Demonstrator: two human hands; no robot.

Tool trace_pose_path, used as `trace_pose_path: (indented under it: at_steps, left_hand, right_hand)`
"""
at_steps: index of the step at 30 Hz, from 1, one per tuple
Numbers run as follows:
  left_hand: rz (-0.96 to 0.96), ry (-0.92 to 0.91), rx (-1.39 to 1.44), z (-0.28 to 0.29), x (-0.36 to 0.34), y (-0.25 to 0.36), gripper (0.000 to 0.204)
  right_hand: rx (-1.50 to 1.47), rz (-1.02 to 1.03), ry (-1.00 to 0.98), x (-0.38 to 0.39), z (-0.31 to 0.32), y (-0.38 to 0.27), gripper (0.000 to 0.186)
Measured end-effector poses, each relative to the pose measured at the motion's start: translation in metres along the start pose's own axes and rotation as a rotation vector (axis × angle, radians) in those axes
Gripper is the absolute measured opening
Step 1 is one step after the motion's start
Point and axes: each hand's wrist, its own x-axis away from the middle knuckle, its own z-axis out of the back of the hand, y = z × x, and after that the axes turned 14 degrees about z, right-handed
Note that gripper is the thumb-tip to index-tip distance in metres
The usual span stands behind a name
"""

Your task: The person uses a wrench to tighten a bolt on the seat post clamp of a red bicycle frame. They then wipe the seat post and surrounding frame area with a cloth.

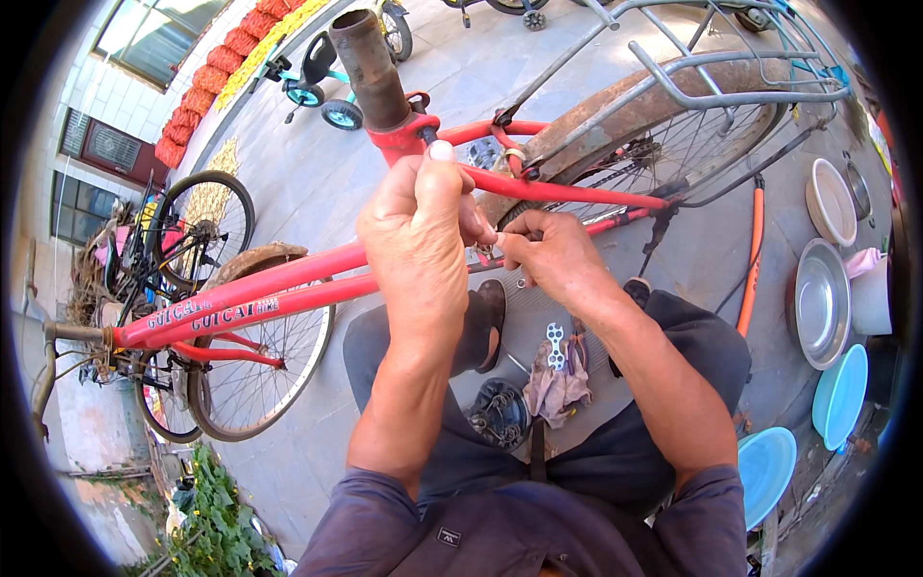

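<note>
- Far left: a white-tiled wall (pixel 144 108) with windows, leafy green plants (pixel 219 524) in the lower corner.
- Left to upper right: the red bicycle (pixel 317 267) spans the grey pavement (pixel 308 197) before the seated person.
- Centre: left hand (pixel 421 226), fingers curled, thumb at the seat clamp; its grasp is hidden.
- Right of that: right hand (pixel 553 258), fingers pinched against the left's fingertips; cannot tell on what.
- Below: a flat multi-hole spanner (pixel 556 348) on a rag (pixel 558 392).
- Right: orange hose (pixel 753 274), steel basin (pixel 823 300), turquoise basin (pixel 840 397).
</note>
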Motion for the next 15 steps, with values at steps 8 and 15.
trace_pose_path:
  at_steps: [8,15]
  left_hand:
    - [0.141,-0.168,0.162,0.008,0.0,0.005,0.031]
    - [0.07,-0.102,0.011,0.005,0.002,0.001,0.033]
  right_hand:
    - [0.006,0.001,-0.01,0.001,0.0,0.001,0.019]
    - [0.001,0.018,0.005,0.0,0.0,0.008,0.023]
